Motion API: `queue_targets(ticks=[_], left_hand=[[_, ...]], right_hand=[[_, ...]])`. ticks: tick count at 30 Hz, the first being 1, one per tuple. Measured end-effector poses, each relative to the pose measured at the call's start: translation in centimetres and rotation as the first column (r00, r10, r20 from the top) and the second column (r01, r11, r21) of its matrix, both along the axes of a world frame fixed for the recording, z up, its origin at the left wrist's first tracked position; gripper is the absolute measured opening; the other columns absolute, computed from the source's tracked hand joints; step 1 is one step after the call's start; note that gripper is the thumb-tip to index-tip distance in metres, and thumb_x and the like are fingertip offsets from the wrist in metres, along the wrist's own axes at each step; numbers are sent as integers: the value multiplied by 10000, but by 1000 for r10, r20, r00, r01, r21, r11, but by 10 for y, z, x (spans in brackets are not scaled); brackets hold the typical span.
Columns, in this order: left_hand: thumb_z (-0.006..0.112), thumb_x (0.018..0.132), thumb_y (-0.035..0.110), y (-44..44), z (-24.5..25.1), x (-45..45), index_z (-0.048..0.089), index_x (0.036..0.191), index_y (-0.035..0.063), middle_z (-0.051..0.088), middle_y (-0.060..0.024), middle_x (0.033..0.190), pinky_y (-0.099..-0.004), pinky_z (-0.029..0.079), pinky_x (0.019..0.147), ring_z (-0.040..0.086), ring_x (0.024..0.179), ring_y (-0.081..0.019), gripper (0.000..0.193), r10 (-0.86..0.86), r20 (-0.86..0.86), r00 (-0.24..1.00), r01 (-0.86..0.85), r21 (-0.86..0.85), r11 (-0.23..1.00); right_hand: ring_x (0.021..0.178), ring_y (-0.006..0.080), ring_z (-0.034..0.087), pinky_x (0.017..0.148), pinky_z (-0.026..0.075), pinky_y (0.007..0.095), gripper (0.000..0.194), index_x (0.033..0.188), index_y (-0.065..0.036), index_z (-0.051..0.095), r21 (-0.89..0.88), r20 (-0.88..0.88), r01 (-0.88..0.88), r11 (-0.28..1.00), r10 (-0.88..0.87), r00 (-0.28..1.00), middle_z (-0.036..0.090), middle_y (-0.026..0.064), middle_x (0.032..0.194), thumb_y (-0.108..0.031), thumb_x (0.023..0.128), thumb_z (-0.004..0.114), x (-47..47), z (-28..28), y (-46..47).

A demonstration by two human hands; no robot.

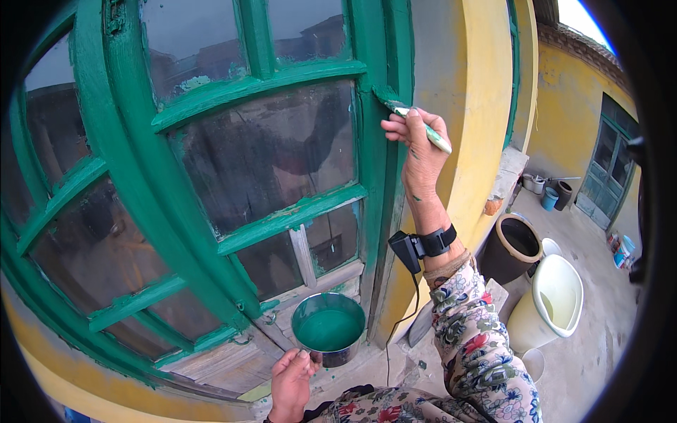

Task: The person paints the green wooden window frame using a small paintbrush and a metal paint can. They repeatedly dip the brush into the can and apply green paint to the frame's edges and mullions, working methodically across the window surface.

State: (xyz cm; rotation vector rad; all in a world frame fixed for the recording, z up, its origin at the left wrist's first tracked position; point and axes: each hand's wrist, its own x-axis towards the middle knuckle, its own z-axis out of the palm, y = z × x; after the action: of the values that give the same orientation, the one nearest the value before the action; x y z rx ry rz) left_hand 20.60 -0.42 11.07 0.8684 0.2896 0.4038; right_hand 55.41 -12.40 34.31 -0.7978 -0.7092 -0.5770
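Note:
My right hand (420, 140) grips a paintbrush (423, 127) by its pale, paint-smeared handle. The green bristles touch the right stile of a green wooden door frame (374, 153) with glass panes (270, 158). Low in the middle, my left hand (292, 378) holds a metal pot (338, 357) at its near side. Green paint (329, 329) lies inside the pot. Bare grey wood shows on the short muntin (303, 256) and the lower door panels (225, 365). A black device on a strap (423, 246) with a cable is around my right wrist.
A yellow wall edge (460, 106) stands right of the frame. On the concrete ground (603, 296) at the right are a brown crock (510, 267), a cream plastic tub (534, 317) and a small pale bucket (533, 365). Farther back are a blue bucket (549, 198) and a door (605, 166).

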Motion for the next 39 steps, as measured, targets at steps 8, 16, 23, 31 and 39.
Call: queue_targets(ticks=[8, 16, 23, 31, 39], left_hand=[[617, 994, 138, 9, -7, -11, 576, 819, 41, 584, -54, 706, -359, 476, 780, 548, 695, -153, 204, 33, -35, 999, -32, 35, 999], [624, 973, 122, 11, -2, -12, 605, 934, 38, 586, -37, 768, -355, 513, 768, 585, 736, -157, 95, 73, 48, 996, -70, -55, 996], [649, 948, 112, 5, 23, -20, 633, 1007, 41, 602, -36, 782, -320, 535, 745, 601, 713, -146, 94, 175, -41, 984, -175, -7, 984], [648, 990, 148, 9, 34, -35, 597, 811, 49, 585, -23, 734, -311, 458, 735, 563, 713, -132, 211, 236, 105, 966, -240, 36, 970], [648, 990, 148, 20, 36, -59, 580, 808, 53, 582, -21, 745, -298, 443, 735, 545, 724, -124, 216, 333, 145, 932, -341, 32, 940]], right_hand=[[646, 167, 685, 595, 543, 252, 181, 1041, 39, 597, -239, -552, -72, 968, -74, 831, 690, 134, 864, -134, 1011, 640, -69, -187, -27], [611, 107, 619, 585, 476, 249, 189, 987, 31, 675, -381, -125, 124, 916, -184, 975, 653, 63, 798, -152, 1000, 629, -50, -156, -28], [625, 100, 617, 593, 508, 243, 198, 1028, 30, 665, -390, -83, 5, 921, -41, 996, 667, 70, 837, -157, 992, 611, -80, -133, -23], [772, 203, 735, 734, 579, 301, 323, 1213, 51, 599, -232, -31, -604, 763, 614, 788, 726, 149, 961, -155, 976, 675, -119, -28, 26], [809, 216, 744, 735, 599, 301, 287, 1189, 75, 635, -336, 102, -626, 704, 688, 718, 727, 202, 1036, -104, 968, 679, -156, 10, 63]])
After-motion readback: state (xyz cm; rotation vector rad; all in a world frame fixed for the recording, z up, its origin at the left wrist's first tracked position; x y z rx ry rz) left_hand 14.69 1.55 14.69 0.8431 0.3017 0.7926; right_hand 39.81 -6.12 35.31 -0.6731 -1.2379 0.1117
